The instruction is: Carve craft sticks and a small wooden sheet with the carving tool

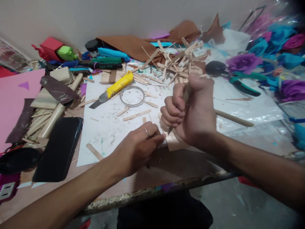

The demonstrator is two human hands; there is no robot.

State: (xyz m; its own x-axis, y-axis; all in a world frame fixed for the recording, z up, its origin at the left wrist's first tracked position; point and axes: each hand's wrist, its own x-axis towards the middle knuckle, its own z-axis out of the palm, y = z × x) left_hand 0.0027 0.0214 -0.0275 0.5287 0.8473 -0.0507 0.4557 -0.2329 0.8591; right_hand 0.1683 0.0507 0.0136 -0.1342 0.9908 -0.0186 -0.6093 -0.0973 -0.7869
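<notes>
My right hand (pixel 190 108) is wrapped in a fist round a wooden-handled tool (pixel 187 93), thumb uppermost. A narrow dark tip shows below the fist, pointing down at a pale flat wooden piece (pixel 177 143) near the table's front edge. Beside that piece, my left hand (pixel 145 143), with a ring on one finger, is closed with thumb and fingertips pressed together. What it grips is hidden. Just beyond the hands, ice-cream sticks (pixel 137 115) and a roll of clear tape (pixel 132 96) lie on a marked white sheet (pixel 109 127).
A yellow box cutter (pixel 119 85) lies with its blade out. Many loose sticks (pixel 176 62) are heaped at the back. On the left are a black phone (pixel 58 149) and wood scraps; on the right, green-handled pliers (pixel 245 84), a wooden rod (pixel 234 118) and paper flowers (pixel 243 63).
</notes>
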